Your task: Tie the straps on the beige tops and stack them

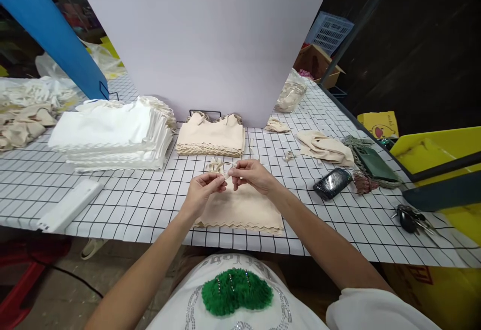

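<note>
From the head view, both bare hands are close together over the near middle of a white, black-gridded cloth-covered surface (139, 202). The left hand (205, 188) has thumb and fingers pinched on a thin pale strip (227, 176), and the right hand (248, 172) seems to be gripping the same bit from the other side. Looks like a strap end to me, but it's too small to be sure.

Right under them is the flat cream fabric piece with a wavy near hem (242, 210), with a little clump of loose cream straps (215, 165) at its far left. So I'd call this step fiddly two-handed strap work, and the next move calls for a steady fingertip pinch and small motions, without dragging the cloth below.

Edges: that wavy hem sits just inside the surface's near edge, so a tug toward the body could pull it over. Far side is tighter: a neat stack of cream fabric tops (210, 135) stands beyond the clump, in front of a tall pale lilac panel (206, 39). A thick stack of white fabric tops (112, 134) blocks the far left. Easiest elbow room is sideways: left toward the long white plastic bar (71, 205), right until you reach the shiny black phone-like slab (332, 184).
</note>
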`<state>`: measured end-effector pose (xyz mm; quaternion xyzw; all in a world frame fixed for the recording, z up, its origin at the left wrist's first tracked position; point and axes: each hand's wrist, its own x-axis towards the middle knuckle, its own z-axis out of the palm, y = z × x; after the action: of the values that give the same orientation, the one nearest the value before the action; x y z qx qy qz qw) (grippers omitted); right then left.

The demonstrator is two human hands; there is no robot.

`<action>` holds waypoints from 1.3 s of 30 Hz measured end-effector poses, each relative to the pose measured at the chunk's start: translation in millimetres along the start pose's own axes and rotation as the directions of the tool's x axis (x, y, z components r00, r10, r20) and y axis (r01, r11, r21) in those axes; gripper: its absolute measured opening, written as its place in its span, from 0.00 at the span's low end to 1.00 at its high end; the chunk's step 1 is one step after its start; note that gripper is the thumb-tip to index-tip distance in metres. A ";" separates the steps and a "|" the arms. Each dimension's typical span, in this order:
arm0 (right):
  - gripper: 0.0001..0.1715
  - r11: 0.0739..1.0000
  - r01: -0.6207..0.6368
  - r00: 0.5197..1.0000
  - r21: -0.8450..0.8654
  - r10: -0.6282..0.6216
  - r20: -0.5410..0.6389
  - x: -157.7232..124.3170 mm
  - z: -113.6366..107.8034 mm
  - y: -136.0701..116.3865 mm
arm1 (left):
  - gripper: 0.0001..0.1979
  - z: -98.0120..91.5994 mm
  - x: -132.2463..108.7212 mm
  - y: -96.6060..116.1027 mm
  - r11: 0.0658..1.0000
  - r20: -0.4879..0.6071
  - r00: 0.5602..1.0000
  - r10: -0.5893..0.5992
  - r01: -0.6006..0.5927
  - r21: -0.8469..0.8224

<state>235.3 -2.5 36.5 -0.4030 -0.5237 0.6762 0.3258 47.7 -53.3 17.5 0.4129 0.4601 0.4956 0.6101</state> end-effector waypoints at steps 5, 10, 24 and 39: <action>0.27 0.866 0.282 0.936 -0.413 -0.343 -0.082 -7.2 -1.2 3.3 | 0.14 -7.2 3.2 5.9 0.967 0.052 0.992 0.117 -0.126 0.221; 0.16 0.765 0.386 0.923 -0.516 -0.318 0.219 -1.2 0.2 5.3 | 0.12 -13.5 6.6 9.9 0.900 0.125 0.973 0.193 -0.226 0.372; 0.08 0.839 0.341 0.933 -0.424 -0.356 0.046 18.4 -5.9 11.7 | 0.08 -29.8 8.8 2.4 0.501 0.189 0.940 0.283 -0.313 0.807; 0.05 0.677 0.460 0.878 -0.575 -0.441 0.183 19.1 4.1 52.7 | 0.04 -35.8 6.7 -42.5 0.464 0.136 0.947 0.290 -0.263 0.846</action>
<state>221.9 -0.4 -18.0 -0.3338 -0.7983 0.3783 0.3290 23.0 -52.1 -32.7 0.7210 0.5789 0.3018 0.2324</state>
